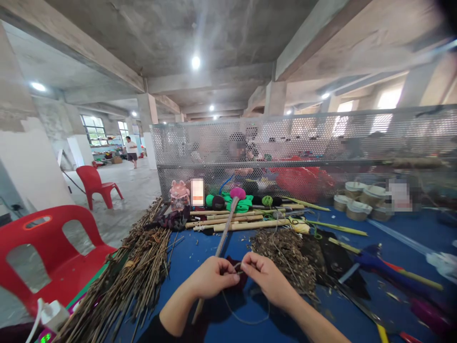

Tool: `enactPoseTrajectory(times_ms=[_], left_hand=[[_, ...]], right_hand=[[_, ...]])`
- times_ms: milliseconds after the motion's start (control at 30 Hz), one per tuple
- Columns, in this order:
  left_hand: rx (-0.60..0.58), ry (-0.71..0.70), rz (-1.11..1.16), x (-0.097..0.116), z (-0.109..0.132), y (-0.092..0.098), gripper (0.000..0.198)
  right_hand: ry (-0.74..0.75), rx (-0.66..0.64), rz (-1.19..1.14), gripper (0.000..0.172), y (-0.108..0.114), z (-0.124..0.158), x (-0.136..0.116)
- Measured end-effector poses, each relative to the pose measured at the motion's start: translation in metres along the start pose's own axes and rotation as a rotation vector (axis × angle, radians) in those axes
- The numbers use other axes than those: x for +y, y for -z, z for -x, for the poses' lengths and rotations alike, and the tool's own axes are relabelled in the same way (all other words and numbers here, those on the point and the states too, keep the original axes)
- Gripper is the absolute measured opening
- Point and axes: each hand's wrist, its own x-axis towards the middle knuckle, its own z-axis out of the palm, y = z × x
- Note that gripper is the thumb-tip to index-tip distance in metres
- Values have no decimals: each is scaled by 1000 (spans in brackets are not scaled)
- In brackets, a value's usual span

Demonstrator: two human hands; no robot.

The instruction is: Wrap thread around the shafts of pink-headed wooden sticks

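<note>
My left hand and my right hand meet over the blue table, both closed in a pinch. Between them runs a thin grey cord that loops down toward me. The left hand also grips a long wooden stick that reaches away to a pink yarn ball at its far tip. A dark maroon piece lies under the fingers; I cannot make out what it is.
A big bundle of thin twigs lies at the left. A heap of dry brown fibre sits right of my hands. Bamboo sticks, green yarn, tape rolls and a mesh screen stand behind. Red chairs are left.
</note>
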Motion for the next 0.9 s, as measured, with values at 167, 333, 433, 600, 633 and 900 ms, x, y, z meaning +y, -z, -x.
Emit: enactPoseTrajectory(times_ms=[167,333,433,600,633,900], left_hand=[[139,-19,164,-7,-6,0,39],[329,30,406,-10,-14,2,42],[428,-3,563,-13,-18,-1,40],[397,-42,524,-11,-17,-15,32],[384,-47,477,-9,-16,-18,30],[506,-102,368,-9,-14,-25,21]], right_hand=[[-70,189,-217,30,6,-4,8],[-183,221,-425,34,6,-4,8],[-194,218,-480,37,-1,-3,2],[-188,238,-524,39,-16,-1,-1],[-181,241,-525,39,-18,-1,0],[-37,207,-323,31,-19,0,8]])
